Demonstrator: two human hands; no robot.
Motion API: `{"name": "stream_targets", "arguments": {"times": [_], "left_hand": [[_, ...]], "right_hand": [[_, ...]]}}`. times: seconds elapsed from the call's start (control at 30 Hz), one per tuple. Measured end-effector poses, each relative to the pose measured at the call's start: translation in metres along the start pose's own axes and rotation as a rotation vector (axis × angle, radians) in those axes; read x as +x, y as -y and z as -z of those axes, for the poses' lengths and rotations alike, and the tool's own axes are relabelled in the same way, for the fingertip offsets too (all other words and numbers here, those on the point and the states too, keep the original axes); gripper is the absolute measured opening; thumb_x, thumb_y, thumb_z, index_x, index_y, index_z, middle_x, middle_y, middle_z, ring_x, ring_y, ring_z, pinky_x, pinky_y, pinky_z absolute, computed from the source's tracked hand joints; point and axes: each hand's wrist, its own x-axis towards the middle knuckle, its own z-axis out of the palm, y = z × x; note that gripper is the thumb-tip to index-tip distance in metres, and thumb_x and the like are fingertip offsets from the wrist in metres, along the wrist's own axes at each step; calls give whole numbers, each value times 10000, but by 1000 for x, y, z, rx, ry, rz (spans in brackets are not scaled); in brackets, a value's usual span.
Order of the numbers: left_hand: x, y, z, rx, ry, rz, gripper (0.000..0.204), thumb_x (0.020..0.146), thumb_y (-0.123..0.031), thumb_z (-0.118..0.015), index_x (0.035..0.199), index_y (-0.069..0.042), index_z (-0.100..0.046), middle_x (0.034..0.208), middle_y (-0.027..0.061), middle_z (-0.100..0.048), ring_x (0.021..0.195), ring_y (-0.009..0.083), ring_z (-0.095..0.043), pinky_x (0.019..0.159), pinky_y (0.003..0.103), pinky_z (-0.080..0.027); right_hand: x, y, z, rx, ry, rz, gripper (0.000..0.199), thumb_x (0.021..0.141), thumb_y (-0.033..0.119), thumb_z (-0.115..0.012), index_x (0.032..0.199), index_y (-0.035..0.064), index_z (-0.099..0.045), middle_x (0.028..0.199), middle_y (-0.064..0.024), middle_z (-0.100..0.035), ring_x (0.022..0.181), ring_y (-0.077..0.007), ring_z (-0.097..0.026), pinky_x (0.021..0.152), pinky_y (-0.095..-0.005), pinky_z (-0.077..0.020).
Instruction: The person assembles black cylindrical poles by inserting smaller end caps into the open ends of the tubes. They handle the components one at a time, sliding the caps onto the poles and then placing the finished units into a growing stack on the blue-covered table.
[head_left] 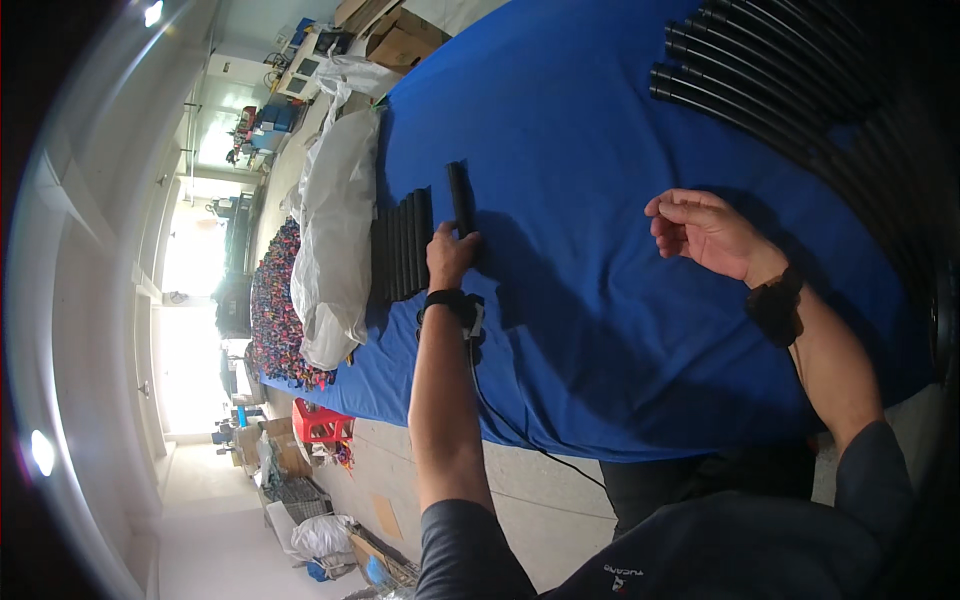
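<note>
My left hand (452, 257) is closed around the near end of a short black tube (459, 190), whose far part points away from me over the blue cloth. Just left of it, several similar black tubes (408, 240) lie side by side in a row. My right hand (703, 232) hovers above the cloth on the right, palm turned inward. Its fingers are loosely curved and apart, with nothing in them. A black band (775, 303) is around the right wrist, and another (452, 300) around the left.
Long black pipes (760, 85) lie together along the far right of the blue-covered table (590, 290). A white plastic bag (340, 220) and a heap of small colourful items (277, 310) lie at the left. A dark cable (520, 435) hangs over the near edge. A red stool (320, 422) stands beyond.
</note>
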Motion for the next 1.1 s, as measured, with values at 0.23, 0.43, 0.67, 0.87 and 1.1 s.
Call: {"name": "stream_targets", "arguments": {"times": [0.23, 0.43, 0.67, 0.87, 1.1], "left_hand": [[-80, -126, -35, -504, 228, -17, 662, 840, -202, -737, 1388, 89, -508, 1003, 220, -728, 849, 289, -724, 729, 379, -575], [-193, -232, -55, -859, 316, -218, 686, 932, -209, -732, 1484, 58, -425, 934, 150, -715, 751, 166, -681, 602, 284, -541], [-189, -158, 16, -201, -15, -379, 289, 906, -274, -760, 1065, -32, -770, 925, 124, -749, 805, 230, -729, 701, 351, -563], [-156, -37, 70, 424, -36, -227, 402, 858, -249, -653, 1225, -89, -697, 1170, 144, -694, 1106, 357, -610, 951, 458, -516], [-150, -11, 56, 489, 47, -154, 440, 843, -218, -591, 1247, -66, -681, 1175, 163, -692, 1118, 374, -602, 962, 480, -518]], "right_hand": [[-7, 5, -15, -5, -90, -4, 372, 1040, 297, -611, 1294, 29, -565, 1175, -148, -657, 1079, -250, -654, 951, -383, -532], [-9, 1, -10, -34, 51, -26, 284, 1015, 310, -654, 1145, 59, -636, 1076, -87, -677, 978, -168, -674, 873, -325, -561], [-14, 4, -8, -76, -81, -40, 303, 978, 198, -660, 1212, 21, -586, 901, -46, -624, 730, -99, -638, 633, -254, -549], [-16, 6, -15, -122, -147, -28, 343, 961, 184, -667, 1228, -2, -557, 877, -47, -606, 679, -98, -623, 583, -255, -544], [-14, 4, -14, -96, -135, -40, 331, 950, 175, -686, 1208, 9, -562, 870, -36, -617, 674, -95, -634, 585, -252, -555]]}}
